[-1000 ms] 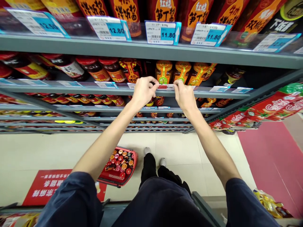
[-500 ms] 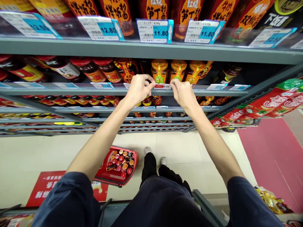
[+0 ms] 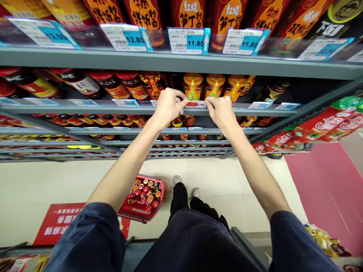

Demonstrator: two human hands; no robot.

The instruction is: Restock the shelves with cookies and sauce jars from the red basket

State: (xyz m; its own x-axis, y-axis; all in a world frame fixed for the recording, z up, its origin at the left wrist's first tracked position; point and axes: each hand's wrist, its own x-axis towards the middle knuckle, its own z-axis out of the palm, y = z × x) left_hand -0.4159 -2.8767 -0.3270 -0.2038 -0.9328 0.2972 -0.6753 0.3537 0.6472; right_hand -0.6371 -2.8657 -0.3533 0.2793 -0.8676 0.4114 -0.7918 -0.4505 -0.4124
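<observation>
A small red and white price tag [image 3: 197, 104] sits at the front edge of the second shelf [image 3: 119, 110]. My left hand [image 3: 169, 102] pinches its left end between thumb and fingers. At the right end, my right hand [image 3: 222, 111], with a ring on one finger, has its fingertips closed on the tag. Orange-lidded jars [image 3: 193, 86] with yellow strips stand just behind the tag. To the left of them is a dark red and yellow jar [image 3: 154, 85].
Above runs a shelf of larger jars with blue and white price tags [image 3: 187, 40]. A red shopping basket [image 3: 159, 211] holding several jars stands on the floor, left of my feet. Red packets [image 3: 320, 126] hang at the right end of the shelving. Lower shelves carry more jars.
Both hands stay at the two ends of the price tag, almost unmoved. The whole view has shifted very slightly.
</observation>
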